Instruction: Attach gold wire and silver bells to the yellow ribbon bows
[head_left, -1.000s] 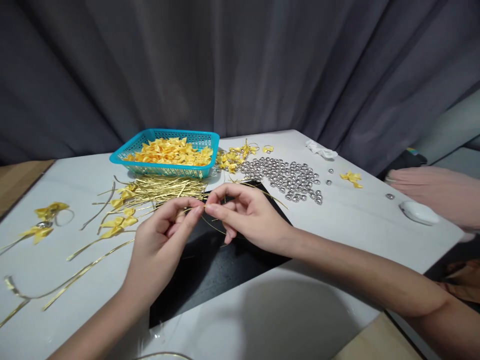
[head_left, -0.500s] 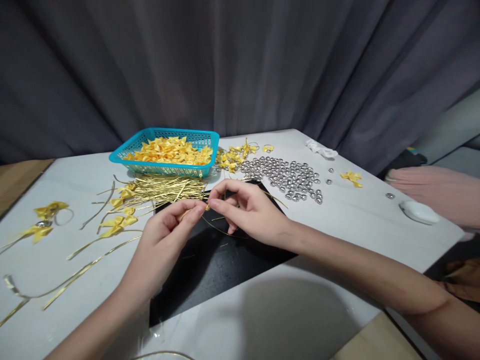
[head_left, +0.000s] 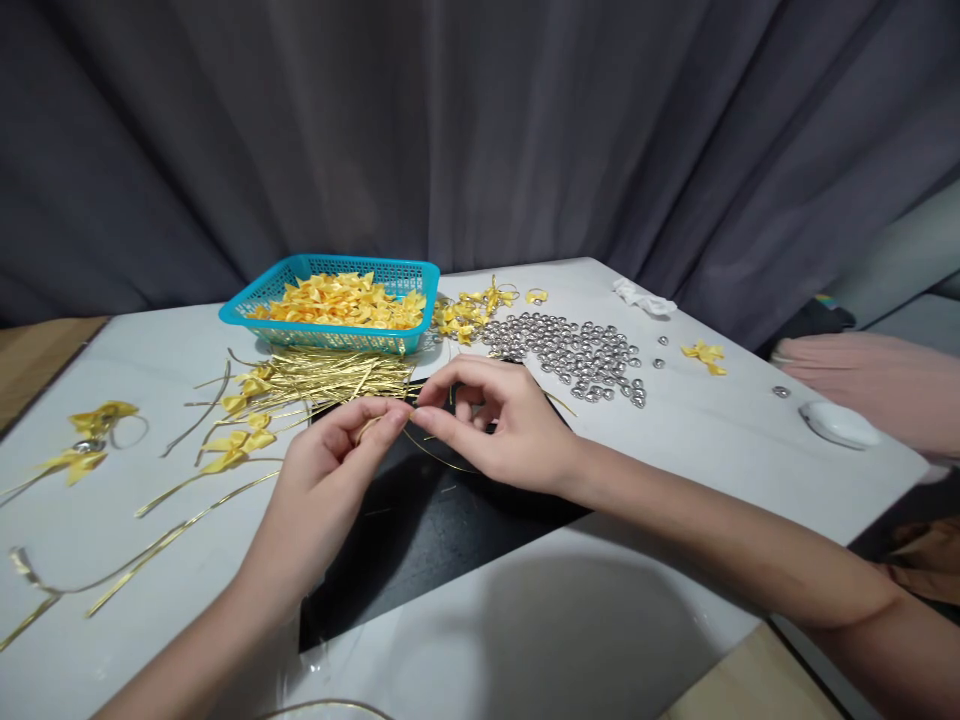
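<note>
Over the black mat (head_left: 405,560), my left hand (head_left: 337,455) pinches a thin gold cord (head_left: 439,460) between thumb and forefinger. Fingertips of my right hand (head_left: 502,415) meet it there, pinching the same cord, whose loose part curves down below them. What exactly sits between the touching fingertips is mostly hidden. Just beyond my left hand lies a bundle of gold cords (head_left: 337,375). Yellow ribbon bows (head_left: 236,447) on gold cords rest left of it. To the far side of my right hand spreads a pile of silver beads (head_left: 577,350).
A turquoise basket (head_left: 330,337) of yellow ribbon bows stands at the back. More bows (head_left: 465,318) lie beside it. On the right are a yellow bow (head_left: 705,355), a crumpled white tissue (head_left: 643,298) and a white computer mouse (head_left: 838,425). A grey curtain (head_left: 480,130) hangs behind the table.
The fingers of my right hand have curled in more, and its lower fingers have drawn up from the mat. My left hand has stayed almost in place.
</note>
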